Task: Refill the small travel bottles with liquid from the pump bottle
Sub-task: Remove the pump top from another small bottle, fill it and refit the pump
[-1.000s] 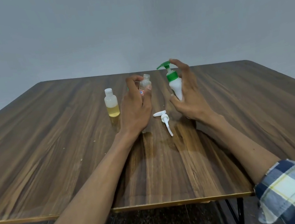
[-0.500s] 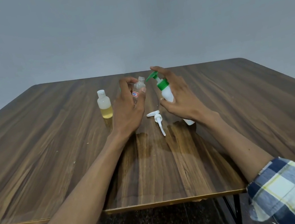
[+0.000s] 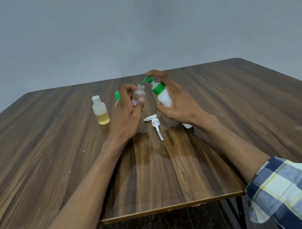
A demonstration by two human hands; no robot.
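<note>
Both hands are raised over the worktop [image 3: 246, 118]: the left hand [image 3: 126, 116] grips a small clear bottle [image 3: 140, 94], open mouth up, while the right hand [image 3: 176, 102] wraps the tilted pump bottle [image 3: 162, 96], forefinger on its green pump, spout just above that mouth. Left of the left hand stands a capped bottle [image 3: 101, 112] holding yellow liquid; between the hands lies a loose white pump [image 3: 155, 124].

The pump bottle [image 3: 163, 96] is being tilted further by the right hand [image 3: 175, 100], and its green nozzle [image 3: 145, 80] is being brought over the open mouth of the small clear bottle [image 3: 140, 94] held in the left hand [image 3: 126, 116]; the gap between both bottles is being closed.
</note>
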